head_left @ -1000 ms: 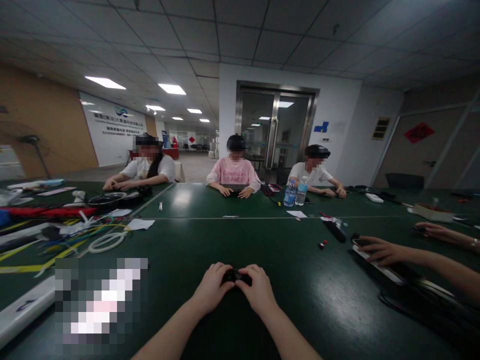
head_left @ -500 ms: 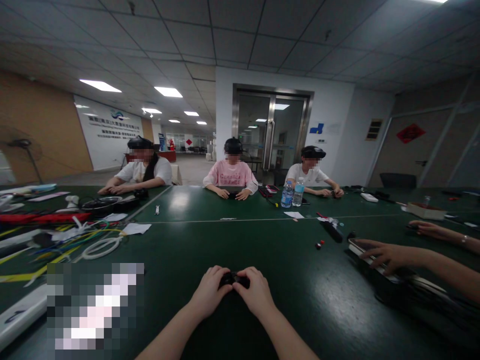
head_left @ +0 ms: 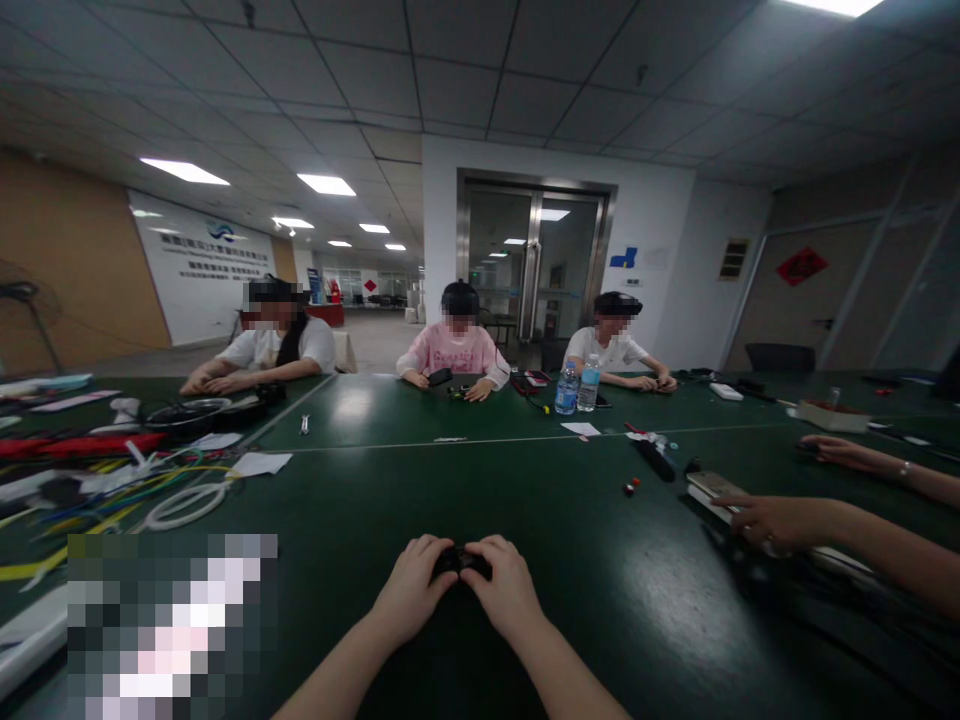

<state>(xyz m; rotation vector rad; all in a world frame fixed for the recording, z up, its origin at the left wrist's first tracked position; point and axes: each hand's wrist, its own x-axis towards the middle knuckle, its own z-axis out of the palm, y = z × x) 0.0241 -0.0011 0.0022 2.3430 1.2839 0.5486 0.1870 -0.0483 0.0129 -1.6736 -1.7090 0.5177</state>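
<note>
A small black object (head_left: 460,562) lies low in the middle of the head view, just over the dark green table (head_left: 360,520). My left hand (head_left: 417,585) has its fingers wrapped round the left end of it. The right end is gripped by my right hand (head_left: 501,580). Both thumbs nearly meet at the near side of the object, and my fingers cover much of it, so its exact kind cannot be made out.
Cables and a white coil (head_left: 186,506) lie at the left. Two water bottles (head_left: 577,386) stand toward the far side. Another person's hand (head_left: 780,522) touches a pale box (head_left: 712,488) at the right. Three people sit across the table.
The view has turned slightly to the right. My hands keep their hold on the black object. The nearby person's hand at the right has shifted on the box. The person opposite has parted their hands.
</note>
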